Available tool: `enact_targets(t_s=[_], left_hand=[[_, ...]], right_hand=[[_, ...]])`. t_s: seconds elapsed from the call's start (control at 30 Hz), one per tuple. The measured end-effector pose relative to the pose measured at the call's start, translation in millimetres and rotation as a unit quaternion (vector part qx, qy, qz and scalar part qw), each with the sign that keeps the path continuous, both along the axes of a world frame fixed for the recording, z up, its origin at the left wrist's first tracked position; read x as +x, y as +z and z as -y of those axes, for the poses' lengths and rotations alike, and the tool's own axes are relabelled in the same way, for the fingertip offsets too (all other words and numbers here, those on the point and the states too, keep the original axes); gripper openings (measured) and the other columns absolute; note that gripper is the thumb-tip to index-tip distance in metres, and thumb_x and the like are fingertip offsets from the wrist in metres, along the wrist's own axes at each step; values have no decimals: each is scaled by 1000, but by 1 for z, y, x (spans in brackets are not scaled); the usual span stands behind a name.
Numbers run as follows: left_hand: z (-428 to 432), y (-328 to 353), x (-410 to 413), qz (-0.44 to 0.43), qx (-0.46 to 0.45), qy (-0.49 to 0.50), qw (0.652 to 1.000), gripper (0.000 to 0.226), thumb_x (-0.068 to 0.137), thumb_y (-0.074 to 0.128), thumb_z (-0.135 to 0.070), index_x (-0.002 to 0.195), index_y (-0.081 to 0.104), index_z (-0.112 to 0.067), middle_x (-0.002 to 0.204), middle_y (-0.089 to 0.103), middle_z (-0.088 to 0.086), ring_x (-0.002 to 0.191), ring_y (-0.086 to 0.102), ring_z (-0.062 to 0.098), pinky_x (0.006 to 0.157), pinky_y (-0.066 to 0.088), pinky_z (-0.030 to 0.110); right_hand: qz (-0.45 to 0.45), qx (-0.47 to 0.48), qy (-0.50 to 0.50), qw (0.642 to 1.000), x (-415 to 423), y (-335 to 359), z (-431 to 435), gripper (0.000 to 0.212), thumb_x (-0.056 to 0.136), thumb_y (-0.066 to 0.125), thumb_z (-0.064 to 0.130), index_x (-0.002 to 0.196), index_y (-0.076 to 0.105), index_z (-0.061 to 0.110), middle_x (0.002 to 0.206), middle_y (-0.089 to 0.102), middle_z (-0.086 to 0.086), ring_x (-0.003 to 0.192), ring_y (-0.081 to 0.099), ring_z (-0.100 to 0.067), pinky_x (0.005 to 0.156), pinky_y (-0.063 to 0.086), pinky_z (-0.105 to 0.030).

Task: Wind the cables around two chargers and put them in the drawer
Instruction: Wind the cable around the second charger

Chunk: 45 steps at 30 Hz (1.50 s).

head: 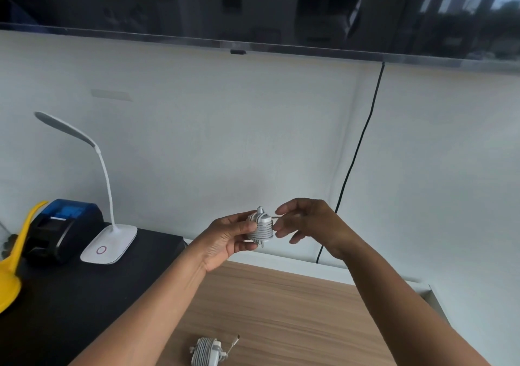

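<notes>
The person holds a white charger up in the air in front of the pale wall, above the far edge of the wooden bench. The left hand closes its grip on the charger from the left, thumb pressed against the wrapped side and fingers curled behind it. White cable lies in neat turns around the charger's body, and a short free end of it runs out to the right from near the top. The right hand pinches that free end between thumb and forefinger, just beside the charger, with the other fingers loosely curled below.

A second charger lies on the wooden bench near the bottom edge of the view, well below the hands, with its own cable wound around it and the plug tip sticking out to the right.

To the left stands a black surface carrying a white desk lamp with a bent neck, a blue-and-black device just beside the lamp's base, and a yellow plastic object at the left edge. A black cord hangs down the wall behind the right hand from a dark screen mounted above.
</notes>
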<state>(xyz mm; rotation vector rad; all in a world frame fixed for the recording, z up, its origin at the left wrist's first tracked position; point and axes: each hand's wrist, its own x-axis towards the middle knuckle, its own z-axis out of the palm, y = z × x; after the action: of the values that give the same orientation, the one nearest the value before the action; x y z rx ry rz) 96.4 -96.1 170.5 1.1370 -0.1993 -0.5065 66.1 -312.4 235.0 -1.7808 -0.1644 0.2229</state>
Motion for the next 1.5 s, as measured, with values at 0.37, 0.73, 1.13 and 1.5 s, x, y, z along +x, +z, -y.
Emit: enact_targets(t_s=[0.37,0.73,1.13,1.5], left_hand=[[4,2,-1,-1,-24,-4,1000,69,38,99,-30,100,77,-7,95,72,14,76,69,21,63,60,28],[5,4,-3,9,-5,10,1000,71,40,99,-29,103,77,-6,98,73,15,80,71,23,63,60,28],[2,11,-4,35,48,-7,998,55,61,89,-18,112,73,-6,107,72,15,90,70,23,65,59,29],[5,16,-4,62,89,10,994,41,72,79,-6,113,73,-5,107,73,14,93,70,23,67,59,30]], right_hand=[[23,220,-49,974,-3,-10,-2,24,81,68,7,103,70,-2,97,73,-16,66,63,-17,57,45,-25],[73,44,-112,990,2,-9,-5,5,83,73,7,87,76,6,71,72,-5,62,63,-12,54,47,-21],[74,-15,-96,993,4,-9,-5,10,83,73,6,75,75,10,68,72,-2,57,62,-10,53,45,-22],[93,-48,-149,983,-3,-15,-17,12,83,71,10,72,68,8,59,64,6,50,49,-7,47,39,-16]])
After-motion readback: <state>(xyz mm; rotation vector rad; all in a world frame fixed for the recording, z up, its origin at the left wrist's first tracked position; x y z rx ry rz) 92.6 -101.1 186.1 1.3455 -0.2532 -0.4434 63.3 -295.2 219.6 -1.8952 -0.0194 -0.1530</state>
